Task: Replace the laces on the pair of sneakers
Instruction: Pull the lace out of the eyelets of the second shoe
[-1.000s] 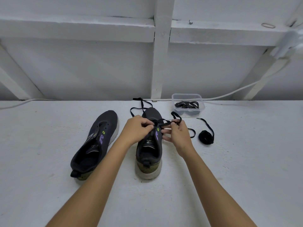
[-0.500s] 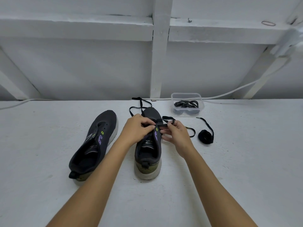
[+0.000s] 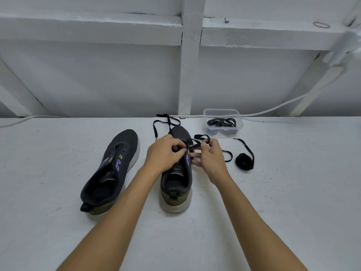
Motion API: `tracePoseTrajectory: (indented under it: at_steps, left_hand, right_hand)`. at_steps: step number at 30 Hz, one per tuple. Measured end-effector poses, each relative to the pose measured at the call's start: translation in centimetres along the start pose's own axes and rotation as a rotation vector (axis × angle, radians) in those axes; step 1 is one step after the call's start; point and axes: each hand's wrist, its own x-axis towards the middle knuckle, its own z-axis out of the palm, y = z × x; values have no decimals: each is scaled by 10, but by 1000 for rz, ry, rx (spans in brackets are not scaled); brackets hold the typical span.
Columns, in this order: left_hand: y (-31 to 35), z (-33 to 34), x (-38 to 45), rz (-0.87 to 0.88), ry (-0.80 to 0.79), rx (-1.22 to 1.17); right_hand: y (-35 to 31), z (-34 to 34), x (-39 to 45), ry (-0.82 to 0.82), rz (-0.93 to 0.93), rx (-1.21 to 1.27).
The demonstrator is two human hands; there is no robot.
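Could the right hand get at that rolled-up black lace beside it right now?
Probably yes: the rolled lace lies in the open on the table just right of the right hand, nothing between. But that hand pinches the lace being threaded.

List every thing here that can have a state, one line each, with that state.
left sneaker: unlaced, eyelets bare, flat on its sole.
right sneaker: being laced, lace partly threaded.
black lace: pinched by both hands, loose ends trailing past the toe.
left hand: pinches the lace.
right hand: pinches the lace.
coiled lace: rolled up, one end loose.
plastic container: lidless, laces inside.
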Motion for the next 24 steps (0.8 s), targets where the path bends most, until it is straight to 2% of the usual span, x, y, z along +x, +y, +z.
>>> tracePoseTrajectory:
  at_steps: [3, 8, 15, 20, 24]
  left_hand:
    - [-4, 1, 1, -8, -12, -18]
    - [-3, 4, -1, -86, -34, -183]
    - [-4, 0, -3, -163, -92, -297]
    - [2, 6, -4, -208, -10, -298]
    - [5, 12, -6, -286, 6, -401]
  right_hand:
    - [1, -2, 1, -22, 33, 31]
    - [10, -11, -3, -170, 23, 0]
    - [4, -6, 1, -181, 11, -83]
    - [6, -5, 5, -178, 0, -90]
    - [12, -4, 6, -160, -6, -80]
